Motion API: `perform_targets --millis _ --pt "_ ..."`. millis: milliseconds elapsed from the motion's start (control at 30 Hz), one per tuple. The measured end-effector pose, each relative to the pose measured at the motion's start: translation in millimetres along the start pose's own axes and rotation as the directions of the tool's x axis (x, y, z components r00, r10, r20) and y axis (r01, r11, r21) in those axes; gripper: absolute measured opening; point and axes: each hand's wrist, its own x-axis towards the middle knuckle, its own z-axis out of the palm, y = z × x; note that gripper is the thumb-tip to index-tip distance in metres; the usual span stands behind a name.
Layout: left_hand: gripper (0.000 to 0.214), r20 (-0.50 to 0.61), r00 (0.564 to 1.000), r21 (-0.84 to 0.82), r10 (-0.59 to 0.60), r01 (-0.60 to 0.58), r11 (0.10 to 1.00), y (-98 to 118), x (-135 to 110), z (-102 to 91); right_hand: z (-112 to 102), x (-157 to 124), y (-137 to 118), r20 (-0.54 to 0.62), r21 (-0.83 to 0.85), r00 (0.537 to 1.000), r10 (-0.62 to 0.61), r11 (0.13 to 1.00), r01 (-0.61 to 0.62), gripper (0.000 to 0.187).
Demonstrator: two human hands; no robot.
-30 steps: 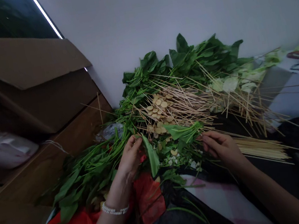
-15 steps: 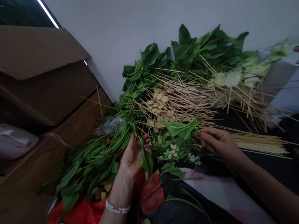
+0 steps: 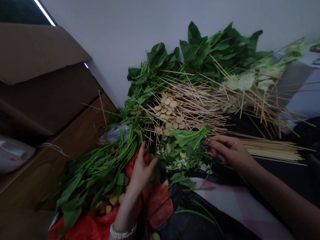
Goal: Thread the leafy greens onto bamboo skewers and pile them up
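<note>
My right hand (image 3: 230, 153) pinches the stem end of a small bunch of leafy greens (image 3: 192, 137), its leaves pointing left. A thin stick may be in this pinch too, but I cannot make it out. My left hand (image 3: 142, 170) has its thumb and fingers apart, beside a large heap of long-stemmed greens (image 3: 95, 172). Between the hands lie chopped leaf and stem scraps (image 3: 182, 163). Behind them are several round pale slices (image 3: 166, 110) on bamboo skewers (image 3: 201, 107).
Skewered greens (image 3: 222, 50) lean along the wall, with pale cabbage-like pieces (image 3: 245, 81) to their right. Loose bamboo skewers (image 3: 272, 150) lie by my right arm. A cardboard box (image 3: 60, 95) stands at left. Red plastic (image 3: 89, 232) and black plastic (image 3: 193, 229) lie in front.
The leaf that hung at my left hand no longer shows there, and that hand has turned, fingers towards the heap of greens. My right hand keeps its bunch. The view has shifted slightly.
</note>
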Motion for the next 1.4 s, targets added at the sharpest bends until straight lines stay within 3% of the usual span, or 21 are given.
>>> perform_targets --millis 67,133,200,267,367,467,533,667,767,833,933,1033,1100,1133,1233,1333,1400 --pt "0.056 -0.044 0.979 0.324 0.198 -0.174 0.930 2 -11 3.6 -1 0 1 0.006 -0.005 1.000 -0.002 1.000 0.002 0.033" --pt "0.025 0.113 0.954 0.458 0.277 -0.297 0.838 7 -29 11.6 -1 1 1 0.013 -0.009 1.000 0.000 1.000 0.000 0.033" --pt "0.009 0.393 0.894 0.397 0.216 -0.377 0.837 9 -52 23.2 0 1 2 0.013 -0.008 1.000 0.001 1.000 -0.001 0.034" --pt "0.008 0.595 0.790 0.346 0.149 -0.419 0.839 5 -73 35.8 0 1 2 0.011 -0.003 1.000 0.005 1.000 -0.005 0.036" --pt "0.006 0.704 0.703 0.398 0.103 -0.510 0.762 -10 -90 50.7 0 2 4 0.017 0.000 1.000 0.019 1.000 -0.019 0.036" --pt "0.006 0.764 0.639 0.409 0.094 -0.592 0.694 -25 -93 58.6 0 2 5 0.025 0.011 0.999 0.031 0.999 -0.031 0.033" --pt "0.005 0.786 0.613 0.395 0.081 -0.599 0.696 -29 -92 61.6 1 2 5 0.018 0.019 0.999 0.037 0.999 -0.037 0.032" --pt "0.005 0.773 0.630 0.380 0.070 -0.549 0.744 -20 -91 63.3 0 1 3 0.024 0.047 0.999 0.049 0.998 -0.050 0.032" --pt "0.004 0.745 0.664 0.330 0.063 -0.450 0.830 -6 -86 55.1 -4 0 -3 0.031 0.096 0.998 0.056 0.994 -0.059 0.030" --pt "0.006 0.683 0.728 0.280 0.054 -0.329 0.902 2 -78 42.1 -9 -1 -8 0.035 0.128 0.998 0.051 0.990 -0.055 0.029" --pt "0.018 0.483 0.875 0.197 0.018 -0.128 0.972 12 -57 14.1 -15 -4 -14 0.098 0.168 0.994 0.056 0.983 -0.072 0.029" --pt "0.017 0.145 0.989 0.082 0.019 -0.031 0.996 18 -35 -9.6 -17 -9 -15 0.246 0.164 0.963 0.107 0.975 -0.150 0.029" --pt "0.016 -0.017 1.000 -0.011 0.025 -0.025 1.000 22 -27 -14.4 -14 -13 -14 0.368 0.101 0.916 0.161 0.972 -0.211 0.029" --pt "0.017 -0.038 0.999 -0.077 0.011 -0.014 0.997 23 -25 -12.8 -12 -15 -14 0.421 0.054 0.887 0.189 0.971 -0.233 0.029" --pt "0.027 0.085 0.993 -0.341 -0.087 0.111 0.933 26 -27 3.5 0 -20 -14 0.499 -0.080 0.839 0.217 0.976 -0.205 0.028" --pt "0.041 0.226 0.954 -0.525 -0.199 0.291 0.800 27 -32 22.8 12 -23 -16 0.479 -0.167 0.865 0.151 0.983 -0.079 0.030" --pt "0.043 0.254 0.931 -0.569 -0.263 0.364 0.737 27 -33 30.9 17 -23 -18 0.453 -0.200 0.884 0.118 0.979 -0.029 0.031"
